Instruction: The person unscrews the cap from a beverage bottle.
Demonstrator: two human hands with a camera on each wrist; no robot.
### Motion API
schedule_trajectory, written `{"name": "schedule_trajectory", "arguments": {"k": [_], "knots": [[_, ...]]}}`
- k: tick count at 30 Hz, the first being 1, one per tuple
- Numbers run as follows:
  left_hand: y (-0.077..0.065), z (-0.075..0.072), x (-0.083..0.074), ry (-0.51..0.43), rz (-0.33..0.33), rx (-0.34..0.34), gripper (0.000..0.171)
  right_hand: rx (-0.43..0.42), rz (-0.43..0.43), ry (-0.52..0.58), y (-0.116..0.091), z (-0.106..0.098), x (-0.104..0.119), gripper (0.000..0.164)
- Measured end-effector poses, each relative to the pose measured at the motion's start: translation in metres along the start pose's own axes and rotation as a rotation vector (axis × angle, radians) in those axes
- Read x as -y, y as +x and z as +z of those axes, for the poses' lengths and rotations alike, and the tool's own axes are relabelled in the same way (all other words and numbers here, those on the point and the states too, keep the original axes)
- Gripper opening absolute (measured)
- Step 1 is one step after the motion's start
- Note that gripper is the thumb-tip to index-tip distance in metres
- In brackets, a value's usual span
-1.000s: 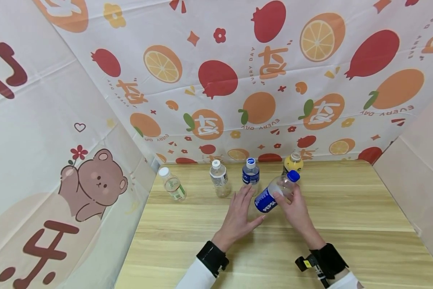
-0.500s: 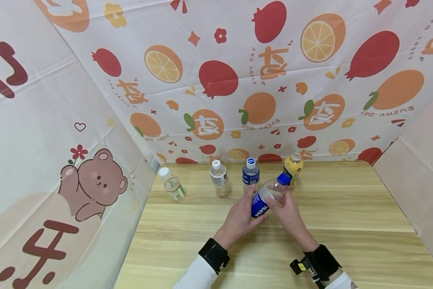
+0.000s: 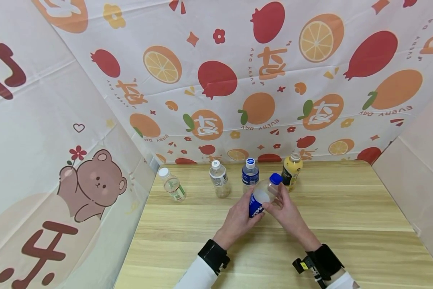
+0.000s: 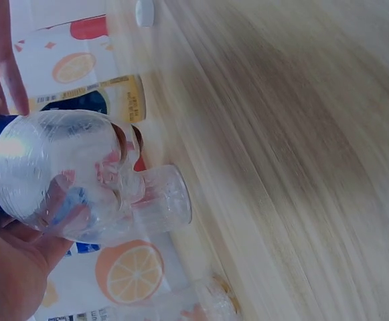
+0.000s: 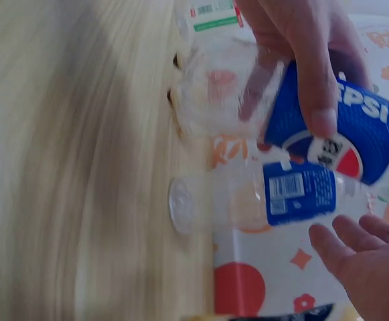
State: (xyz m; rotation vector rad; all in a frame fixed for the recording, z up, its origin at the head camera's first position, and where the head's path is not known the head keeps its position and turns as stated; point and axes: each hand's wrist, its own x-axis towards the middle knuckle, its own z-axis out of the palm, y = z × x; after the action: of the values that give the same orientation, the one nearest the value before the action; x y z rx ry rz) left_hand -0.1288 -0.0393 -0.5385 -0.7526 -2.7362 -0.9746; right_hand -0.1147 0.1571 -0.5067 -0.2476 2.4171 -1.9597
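Observation:
A clear Pepsi bottle (image 3: 264, 193) with a blue cap and blue label is held above the table, tilted with its cap up and to the right. My left hand (image 3: 234, 218) grips it low around the label; the right wrist view shows that thumb (image 5: 318, 100) across the label (image 5: 375, 134). My right hand (image 3: 287, 216) is at the bottle's upper side, its fingers spread and apart from the bottle in the right wrist view. The left wrist view shows the bottle's clear bottom (image 4: 67, 174) off the table. A blue-labelled bottle (image 3: 250, 176) stands just behind.
Along the back stand a white-capped bottle with a green label (image 3: 173, 188), a clear bottle (image 3: 220, 180) and a yellow bottle (image 3: 291, 171). The wooden table (image 3: 360, 216) meets a fruit-print cloth (image 3: 187, 96) at its back edge.
The Pepsi bottle has moved left and tipped more upright. My left hand has gone from beside it to gripping it. My right hand, which held it, has loosened; the yellow bottle shows more.

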Motion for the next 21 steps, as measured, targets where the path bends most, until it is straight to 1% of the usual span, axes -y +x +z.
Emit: {"name": "schedule_trajectory", "arguments": {"k": [3,5,8,11,13,15,21], "knots": [[-0.001,-0.002,0.003,0.017,0.003,-0.011,0.092,-0.018,-0.028,-0.106,0.001,-0.008,0.003,0.090],[-0.002,-0.002,0.005,0.041,0.013,-0.020,0.091,-0.037,-0.071,-0.181,0.002,-0.014,0.004,0.088],[-0.003,-0.002,0.009,0.084,0.045,-0.037,0.091,-0.068,-0.144,-0.316,0.002,-0.023,0.005,0.086],[-0.004,-0.003,0.012,0.123,0.078,-0.046,0.092,-0.086,-0.209,-0.422,0.002,-0.029,0.007,0.082],[-0.005,-0.003,0.014,0.143,0.094,-0.051,0.092,-0.094,-0.245,-0.471,0.002,-0.031,0.008,0.078],[-0.006,-0.004,0.015,0.156,0.104,-0.058,0.091,-0.100,-0.267,-0.497,0.002,-0.033,0.009,0.073],[-0.010,-0.005,0.019,0.180,0.105,-0.060,0.090,-0.143,-0.267,-0.533,0.000,-0.033,0.008,0.051]]}}
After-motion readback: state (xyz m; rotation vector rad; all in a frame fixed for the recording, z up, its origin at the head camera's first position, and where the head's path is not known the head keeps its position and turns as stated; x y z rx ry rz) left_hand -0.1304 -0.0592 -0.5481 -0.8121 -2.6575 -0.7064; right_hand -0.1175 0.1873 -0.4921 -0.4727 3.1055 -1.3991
